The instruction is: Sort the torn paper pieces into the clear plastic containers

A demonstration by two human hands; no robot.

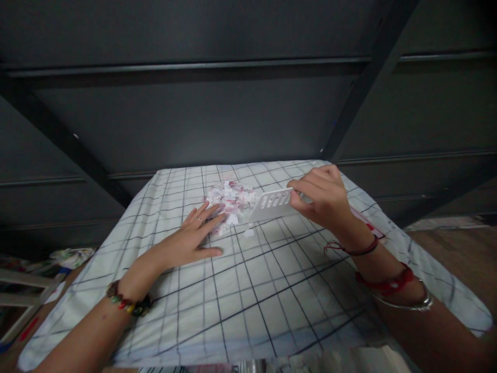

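Observation:
A heap of torn paper scraps [233,199], white with pink and red bits, lies near the middle of the checked cloth. My left hand [202,225] rests beside the heap's near left side, fingers spread, fingertips touching its edge. In my right hand [320,197] a thin white slotted plate [272,204] is pinched by one end between thumb and fingers. Its far end reaches the right side of the heap, and the plate is tilted. One loose paper scrap [248,233] lies just in front of the heap.
The white cloth with dark grid lines [240,311] covers the table. Partly hidden behind my right wrist is a red and white flat item [368,224]. Dark grey panels [217,119] rise behind the table. A pale slatted frame [23,290] stands at lower left.

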